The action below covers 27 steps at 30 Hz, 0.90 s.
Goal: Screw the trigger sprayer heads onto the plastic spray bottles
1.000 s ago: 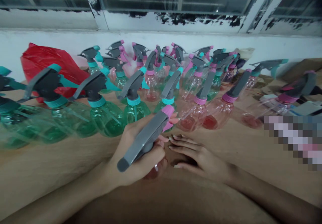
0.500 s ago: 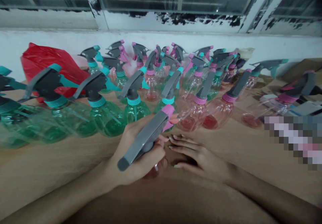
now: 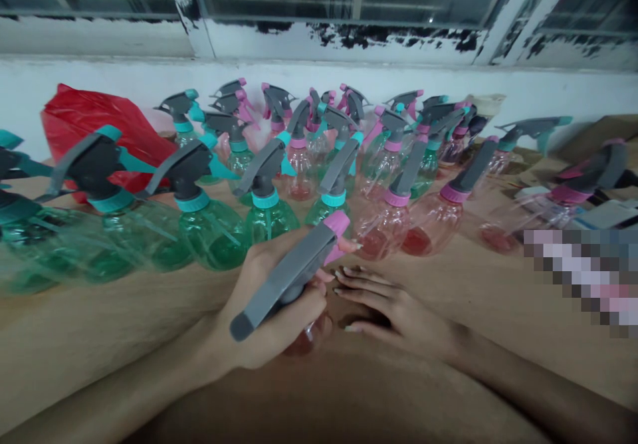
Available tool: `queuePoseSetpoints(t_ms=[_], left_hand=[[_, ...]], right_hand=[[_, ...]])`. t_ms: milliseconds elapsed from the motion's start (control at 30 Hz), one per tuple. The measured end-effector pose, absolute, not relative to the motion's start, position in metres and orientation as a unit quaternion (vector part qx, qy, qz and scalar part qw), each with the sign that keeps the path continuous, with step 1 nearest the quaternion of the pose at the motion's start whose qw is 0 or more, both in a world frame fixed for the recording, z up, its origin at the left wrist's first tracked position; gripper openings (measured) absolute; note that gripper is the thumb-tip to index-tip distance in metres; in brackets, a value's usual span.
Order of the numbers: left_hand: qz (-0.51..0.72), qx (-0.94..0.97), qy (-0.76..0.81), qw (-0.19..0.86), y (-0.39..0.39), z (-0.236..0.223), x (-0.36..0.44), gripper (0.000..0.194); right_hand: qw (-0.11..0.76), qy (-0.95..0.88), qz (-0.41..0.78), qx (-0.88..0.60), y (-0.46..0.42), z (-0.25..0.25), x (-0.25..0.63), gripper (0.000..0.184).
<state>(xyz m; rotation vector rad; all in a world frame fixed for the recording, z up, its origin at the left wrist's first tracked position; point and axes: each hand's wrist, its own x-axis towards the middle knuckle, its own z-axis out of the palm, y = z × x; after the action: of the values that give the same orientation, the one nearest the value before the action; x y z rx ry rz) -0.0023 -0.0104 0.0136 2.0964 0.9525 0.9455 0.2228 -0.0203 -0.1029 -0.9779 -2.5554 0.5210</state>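
My left hand (image 3: pixel 272 311) is wrapped round the neck of a pink spray bottle (image 3: pixel 312 337), whose grey trigger head (image 3: pixel 286 278) with a pink nozzle points away from me. The bottle's clear pink body is mostly hidden under my fingers. My right hand (image 3: pixel 393 308) lies flat on the wooden table (image 3: pixel 124 318) just right of the bottle, fingers stretched out and touching its side.
Several green spray bottles (image 3: pixel 212 228) with teal collars stand to the left and several pink ones (image 3: pixel 386 221) to the right, filling the table's far half. A red plastic bag (image 3: pixel 94 131) lies at the back left against the white wall under a window. A cardboard box (image 3: pixel 598 131) sits far right.
The spray head in my left hand has tilted slightly, its nozzle rising a little. My right hand has stayed in place.
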Motion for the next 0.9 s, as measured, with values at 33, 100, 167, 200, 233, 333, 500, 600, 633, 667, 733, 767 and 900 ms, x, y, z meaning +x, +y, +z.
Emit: queuePoseSetpoints(t_ms=[33, 100, 167, 200, 233, 333, 500, 600, 633, 667, 733, 767, 900], left_hand=[[0.359, 0.8, 0.362, 0.315, -0.0097, 0.0141, -0.002, 0.032], [0.354, 0.806, 0.362, 0.305, -0.0089, 0.0152, -0.0016, 0.029], [0.353, 0.81, 0.359, 0.3, -0.0089, 0.0158, -0.0018, 0.027], [0.355, 0.811, 0.356, 0.299, -0.0093, 0.0159, -0.0021, 0.026], [0.357, 0.811, 0.354, 0.298, -0.0097, 0.016, -0.0026, 0.025], [0.364, 0.812, 0.349, 0.293, -0.0109, 0.0159, -0.0043, 0.017], [0.36, 0.818, 0.339, 0.293, -0.0086, 0.0155, -0.0043, 0.018], [0.368, 0.802, 0.356, 0.307, -0.0069, 0.0137, -0.0027, 0.021], [0.37, 0.799, 0.361, 0.306, -0.0067, 0.0129, -0.0022, 0.021], [0.369, 0.799, 0.365, 0.303, -0.0068, 0.0121, -0.0017, 0.021], [0.369, 0.802, 0.369, 0.292, -0.0074, 0.0106, -0.0011, 0.024], [0.371, 0.803, 0.368, 0.286, -0.0077, 0.01, -0.0008, 0.027], [0.375, 0.807, 0.371, 0.265, -0.0082, 0.0081, -0.0007, 0.025]], right_hand=[[0.179, -0.902, 0.187, -0.344, -0.0203, -0.1028, 0.2228, 0.051], [0.187, -0.9, 0.193, -0.344, -0.0204, -0.1023, 0.2227, 0.05], [0.193, -0.897, 0.197, -0.345, -0.021, -0.1015, 0.2223, 0.05], [0.193, -0.896, 0.198, -0.347, -0.0213, -0.1011, 0.2221, 0.05], [0.191, -0.896, 0.198, -0.349, -0.0216, -0.1008, 0.2219, 0.051], [0.188, -0.895, 0.194, -0.354, -0.0219, -0.1006, 0.2216, 0.051], [0.191, -0.899, 0.188, -0.347, -0.021, -0.1019, 0.2226, 0.052], [0.177, -0.901, 0.185, -0.351, -0.021, -0.1019, 0.2226, 0.053], [0.174, -0.901, 0.183, -0.353, -0.0212, -0.1016, 0.2225, 0.053], [0.172, -0.901, 0.183, -0.353, -0.0214, -0.1013, 0.2222, 0.052], [0.171, -0.901, 0.184, -0.354, -0.0218, -0.1006, 0.2217, 0.052], [0.171, -0.9, 0.184, -0.355, -0.0219, -0.1004, 0.2215, 0.052], [0.183, -0.9, 0.185, -0.35, -0.0215, -0.1007, 0.2215, 0.053]])
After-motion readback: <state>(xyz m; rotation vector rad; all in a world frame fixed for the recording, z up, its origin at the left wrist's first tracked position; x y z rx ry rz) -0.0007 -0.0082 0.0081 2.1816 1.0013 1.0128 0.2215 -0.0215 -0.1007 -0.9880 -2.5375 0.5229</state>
